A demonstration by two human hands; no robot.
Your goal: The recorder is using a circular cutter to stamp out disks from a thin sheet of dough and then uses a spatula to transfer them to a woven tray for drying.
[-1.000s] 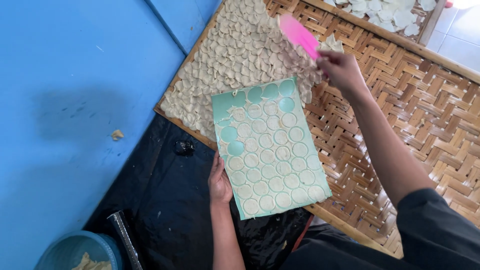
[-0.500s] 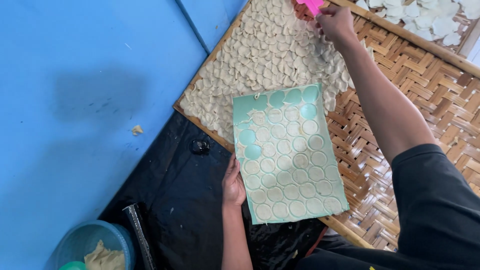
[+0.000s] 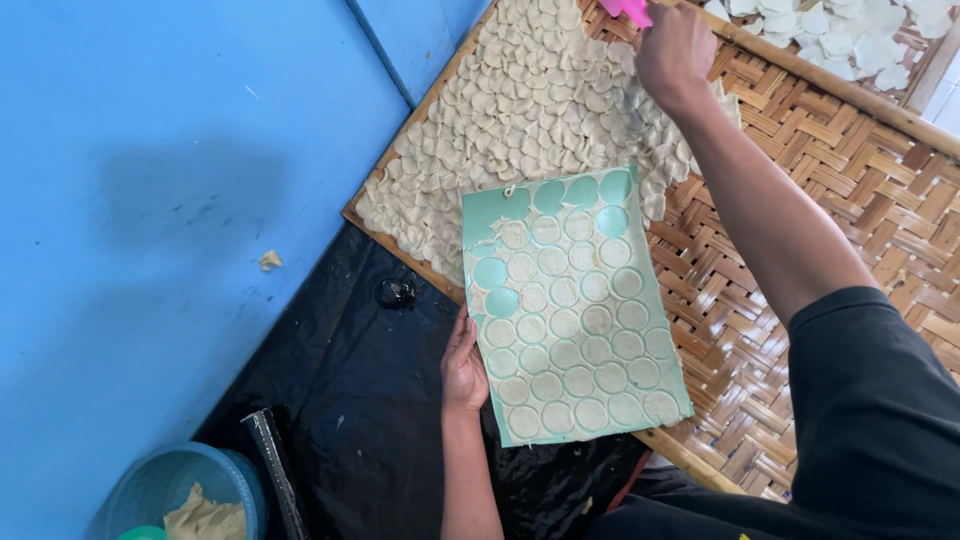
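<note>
Right hand is moving up along the woven tray

The right hand [image 3: 675,45] with the pink scraper [image 3: 625,9] is going farther up over the pale round pieces [image 3: 530,110] toward the far rim of the woven bamboo tray [image 3: 840,180]; the scraper is now almost leaving the top edge of the view. The arm is stretching out more. The view is also shifting, so the green sheet [image 3: 570,310] and the blue bowl [image 3: 175,490] are appearing more to the right than one second ago.

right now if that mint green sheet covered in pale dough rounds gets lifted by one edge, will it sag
Probably: the mint green sheet looks thin, its far corner curling. Held only by the left hand, it may flex, and the pale dough rounds could slide.
</note>
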